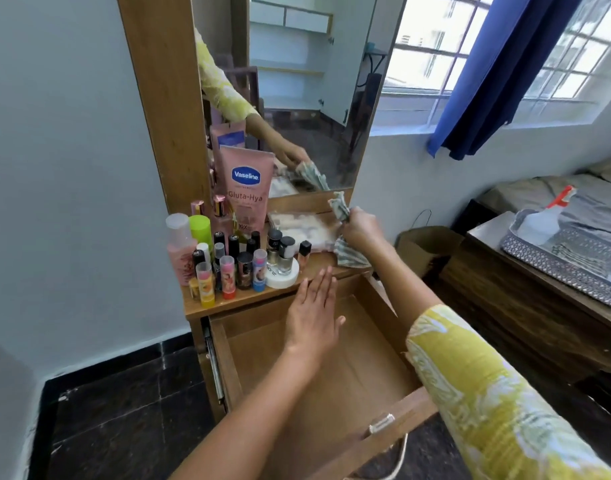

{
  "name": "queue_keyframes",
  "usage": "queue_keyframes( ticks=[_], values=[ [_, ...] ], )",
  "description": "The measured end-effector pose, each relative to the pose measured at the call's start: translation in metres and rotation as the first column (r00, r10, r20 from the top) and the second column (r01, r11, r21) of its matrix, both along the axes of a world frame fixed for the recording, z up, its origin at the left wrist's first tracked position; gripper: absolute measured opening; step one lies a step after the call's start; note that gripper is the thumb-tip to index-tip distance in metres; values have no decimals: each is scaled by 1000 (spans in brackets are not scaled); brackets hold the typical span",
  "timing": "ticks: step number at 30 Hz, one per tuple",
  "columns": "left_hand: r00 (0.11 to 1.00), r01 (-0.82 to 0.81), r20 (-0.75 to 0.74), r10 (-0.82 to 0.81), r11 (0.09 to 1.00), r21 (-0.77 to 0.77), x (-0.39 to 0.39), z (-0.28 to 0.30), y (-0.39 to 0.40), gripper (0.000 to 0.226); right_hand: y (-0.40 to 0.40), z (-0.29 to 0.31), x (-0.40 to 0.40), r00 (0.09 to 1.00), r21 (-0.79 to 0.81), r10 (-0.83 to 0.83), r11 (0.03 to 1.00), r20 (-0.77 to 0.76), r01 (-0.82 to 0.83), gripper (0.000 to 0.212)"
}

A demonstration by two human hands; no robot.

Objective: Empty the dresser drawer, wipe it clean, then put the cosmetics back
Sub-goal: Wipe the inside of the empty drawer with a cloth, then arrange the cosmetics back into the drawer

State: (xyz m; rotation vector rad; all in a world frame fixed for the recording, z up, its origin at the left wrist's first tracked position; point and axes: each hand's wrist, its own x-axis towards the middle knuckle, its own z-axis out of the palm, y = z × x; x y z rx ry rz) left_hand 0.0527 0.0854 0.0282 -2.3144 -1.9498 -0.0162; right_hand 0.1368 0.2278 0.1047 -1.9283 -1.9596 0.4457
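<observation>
The dresser drawer point(318, 368) is pulled fully out at about 6 o'clock and nothing is seen inside it, so the emptying is judged to be done. Its contents are parked on the table point(318, 263) above, at 10 to 11 o'clock: a cluster of nail-polish bottles and lip balms point(241, 265), a pink bottle point(180, 247), a green-capped bottle point(200, 228) and a Vaseline tube point(247, 187) stood against the mirror point(297, 88). A clear plastic pouch point(299, 225) lies flat at 12 o'clock. They are kept close and upright, presumably so that they can be returned quickly.

A striped cloth point(345, 237) is gripped in the right hand point(361, 228) at 1 o'clock, the fingers curled tightly round its bunched middle while both ends hang free; it is held over the back right of the table, touching or just above it. Whether it is being picked up for wiping or set down afterwards cannot be told.

The left hand point(312, 313) is held flat over the drawer's rear, fingers straight and together, holding nothing; it is probably placed there to steady the drawer or feel its floor.

A spray bottle point(546, 216) lies in a tray point(574, 268) on the side cabinet at 3 o'clock, well apart.
</observation>
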Motion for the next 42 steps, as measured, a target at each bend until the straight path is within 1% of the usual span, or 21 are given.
queue_keyframes(
  ticks=[2,4,7,9,11,14,16,17,19,21,23,25,26,28,30,32,34,37,40,42],
  values=[
    [1000,-10,12,10,1000,-18,0,0,2,64,5,-7,-9,1000,34,-14,999,-18,15,32],
    [999,-17,45,18,1000,-24,1,-2,4,65,5,-12,-12,998,67,-6,998,-70,11,35],
    [999,-18,50,19,999,-28,2,-6,6,65,-1,-19,-8,990,37,42,999,-135,-38,43],
    [999,-5,46,5,1000,-7,0,-11,7,65,-5,-26,-4,986,-4,89,996,-139,-91,54],
    [999,14,42,-15,1000,24,-2,-14,7,65,-7,-30,-3,986,-28,125,991,-106,-129,58],
    [998,35,53,-36,999,31,-4,-17,7,64,-9,-30,-4,987,-26,144,989,-77,-146,60],
    [996,52,68,-53,998,24,-5,-12,4,63,-11,-31,-5,984,-4,137,990,-113,-138,57],
    [993,58,96,-61,998,35,-6,-11,2,62,-13,-31,-5,982,20,133,991,-136,-131,54],
    [982,89,154,-110,986,141,-9,-6,-6,57,-23,-34,-4,980,99,123,989,-156,-109,43],
    [947,94,287,-147,978,188,-15,0,-24,57,-41,-35,-3,984,237,120,968,-131,-87,34],
    [915,108,357,-191,965,239,-23,-2,-47,51,-73,-37,-1,988,376,104,925,-117,-53,29],
    [890,57,418,-181,955,290,-33,1,-71,44,-111,-45,-1,985,469,108,883,-131,-34,22],
    [871,7,466,-156,953,304,-38,2,-81,41,-130,-50,-2,981,484,131,874,-146,-45,19],
    [823,-104,559,-101,940,324,-51,5,-98,34,-167,-62,-10,955,451,217,886,-204,-105,16],
    [777,-212,628,-51,918,335,-66,7,-111,22,-194,-72,-22,918,402,311,895,-248,-195,7],
    [760,-321,650,-9,864,387,-81,8,-118,13,-208,-79,-35,889,388,380,883,-257,-265,4],
    [744,-421,668,16,788,450,-95,10,-119,10,-210,-79,-46,866,413,419,864,-271,-289,7],
    [734,-519,676,66,697,495,-114,18,-111,21,-206,-73,-59,853,462,447,837,-270,-293,9],
    [761,-536,635,134,681,499,-127,27,-96,44,-202,-69,-68,837,496,473,815,-274,-299,9],
    [800,-507,581,152,689,518,-132,31,-87,53,-200,-68,-72,831,518,481,804,-279,-291,9]
  ],
)
